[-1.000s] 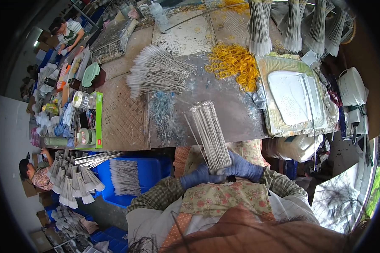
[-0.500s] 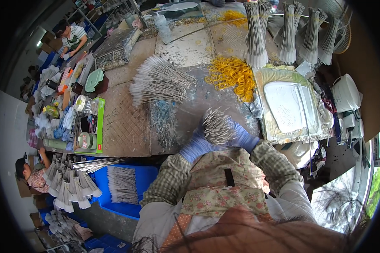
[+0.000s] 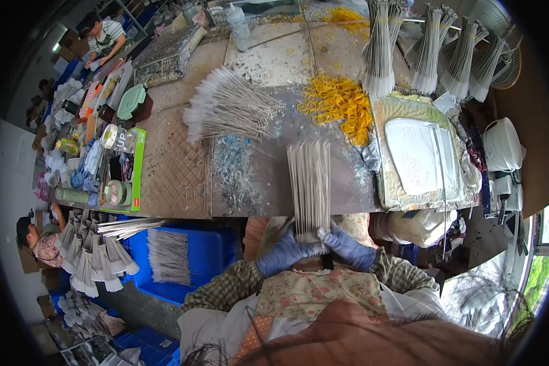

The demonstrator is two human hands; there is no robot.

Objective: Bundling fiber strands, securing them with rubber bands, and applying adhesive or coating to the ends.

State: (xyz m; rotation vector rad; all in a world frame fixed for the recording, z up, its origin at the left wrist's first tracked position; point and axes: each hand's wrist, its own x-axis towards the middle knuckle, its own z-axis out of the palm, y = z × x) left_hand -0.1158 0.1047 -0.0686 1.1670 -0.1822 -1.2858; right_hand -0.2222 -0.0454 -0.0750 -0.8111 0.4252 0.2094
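Note:
In front of my body, at the table's near edge, my left hand (image 3: 282, 254) and my right hand (image 3: 351, 247), both in blue gloves, close round the near end of a bundle of thin wire brushes (image 3: 310, 183). The metal stems lie side by side and point away from me over the tabletop; my fingers and palms partly hide the near ends. Beyond the bundle a loose pile of similar wire brushes (image 3: 232, 107) is fanned out, pale bristle ends to the left. A heap of yellow rubber bands (image 3: 341, 110) lies to the right of that pile.
Tied brush bundles (image 3: 432, 55) stand at the far right. A tray with a white slab (image 3: 413, 152) sits right of my hands. Left are a green-edged box (image 3: 139, 168) with jars and a blue bin (image 3: 216, 244) holding brushes. Two people work at the far left.
The bundle has gone from end-on over the table to lying lengthwise, pointing away from me. Both hands have drawn back toward my body, still holding it.

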